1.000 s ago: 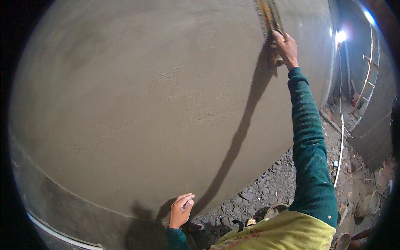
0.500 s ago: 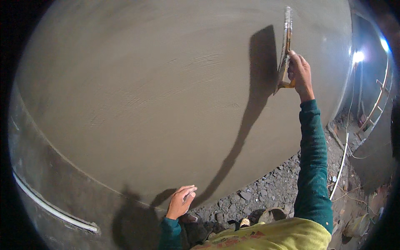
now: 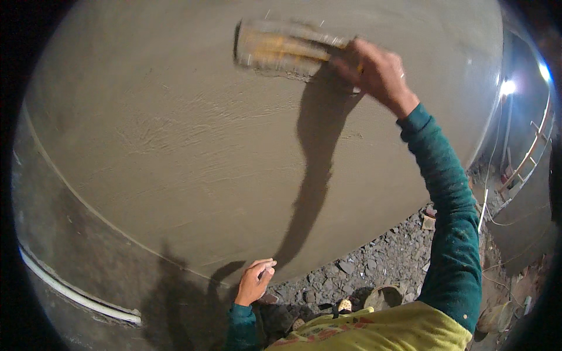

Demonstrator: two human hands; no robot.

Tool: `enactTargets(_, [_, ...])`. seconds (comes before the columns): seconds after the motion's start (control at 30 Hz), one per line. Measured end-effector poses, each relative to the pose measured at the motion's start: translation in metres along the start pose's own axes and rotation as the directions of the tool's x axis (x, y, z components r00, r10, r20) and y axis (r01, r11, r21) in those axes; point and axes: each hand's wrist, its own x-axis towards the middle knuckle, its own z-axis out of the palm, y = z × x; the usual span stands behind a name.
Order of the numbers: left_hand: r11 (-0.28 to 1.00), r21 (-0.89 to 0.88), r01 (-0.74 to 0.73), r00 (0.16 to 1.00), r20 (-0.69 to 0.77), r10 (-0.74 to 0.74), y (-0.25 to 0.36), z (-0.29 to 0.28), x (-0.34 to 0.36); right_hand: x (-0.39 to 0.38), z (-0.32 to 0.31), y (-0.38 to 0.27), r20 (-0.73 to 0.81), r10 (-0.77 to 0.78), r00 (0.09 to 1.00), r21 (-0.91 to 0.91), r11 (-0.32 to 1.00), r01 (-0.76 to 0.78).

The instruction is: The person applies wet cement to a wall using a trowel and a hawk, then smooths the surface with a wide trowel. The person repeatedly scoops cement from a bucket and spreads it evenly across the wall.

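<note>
My right hand point(image 3: 377, 73) grips the handle of a plastering trowel point(image 3: 287, 48), whose long flat blade lies against the wet grey plaster wall point(image 3: 205, 175) in the upper middle. Motion blurs the blade and partly smears my fingers. Along the blade's lower edge, a little plaster has gathered. Below the trowel the surface carries rough streaks, while other parts look smooth. Low in the middle, my left hand point(image 3: 256, 281) is held near the wall's bottom edge with its fingers curled and pressed together. Whatever lies inside them, if anything, cannot be made out.
Broken stone rubble point(image 3: 351, 269) covers the ground along the wall's foot, with a bucket point(image 3: 386, 296) near my feet. A white pipe point(image 3: 76, 298) runs along the lower left. At right are a bright lamp point(image 3: 508, 88), a ladder point(image 3: 527, 161) and loose cables.
My right hand has swung the trowel left, turning it from upright and edge-on to lying nearly sideways against the wall. Its shadow moved along. My left hand stays almost in place.
</note>
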Motion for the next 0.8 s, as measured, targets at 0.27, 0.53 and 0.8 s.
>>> enactTargets(0.27, [0.995,0.037,-0.094,0.995,0.029,0.093,-0.01,-0.01,-0.002,0.003,-0.029,0.166,-0.468,0.101,0.878,0.068,0.995,-0.078])
enactTargets(0.53, [0.994,0.021,-0.11,0.993,0.033,0.11,-0.004,-0.02,-0.018,-0.101,-0.025,0.081,0.187,0.822,0.538,0.73,0.25,-0.636])
enactTargets(0.8, [0.994,-0.027,-0.108,0.99,0.092,0.11,-0.045,-0.052,-0.016,-0.066,0.001,-0.024,0.2,0.808,0.554,0.756,0.232,-0.612])
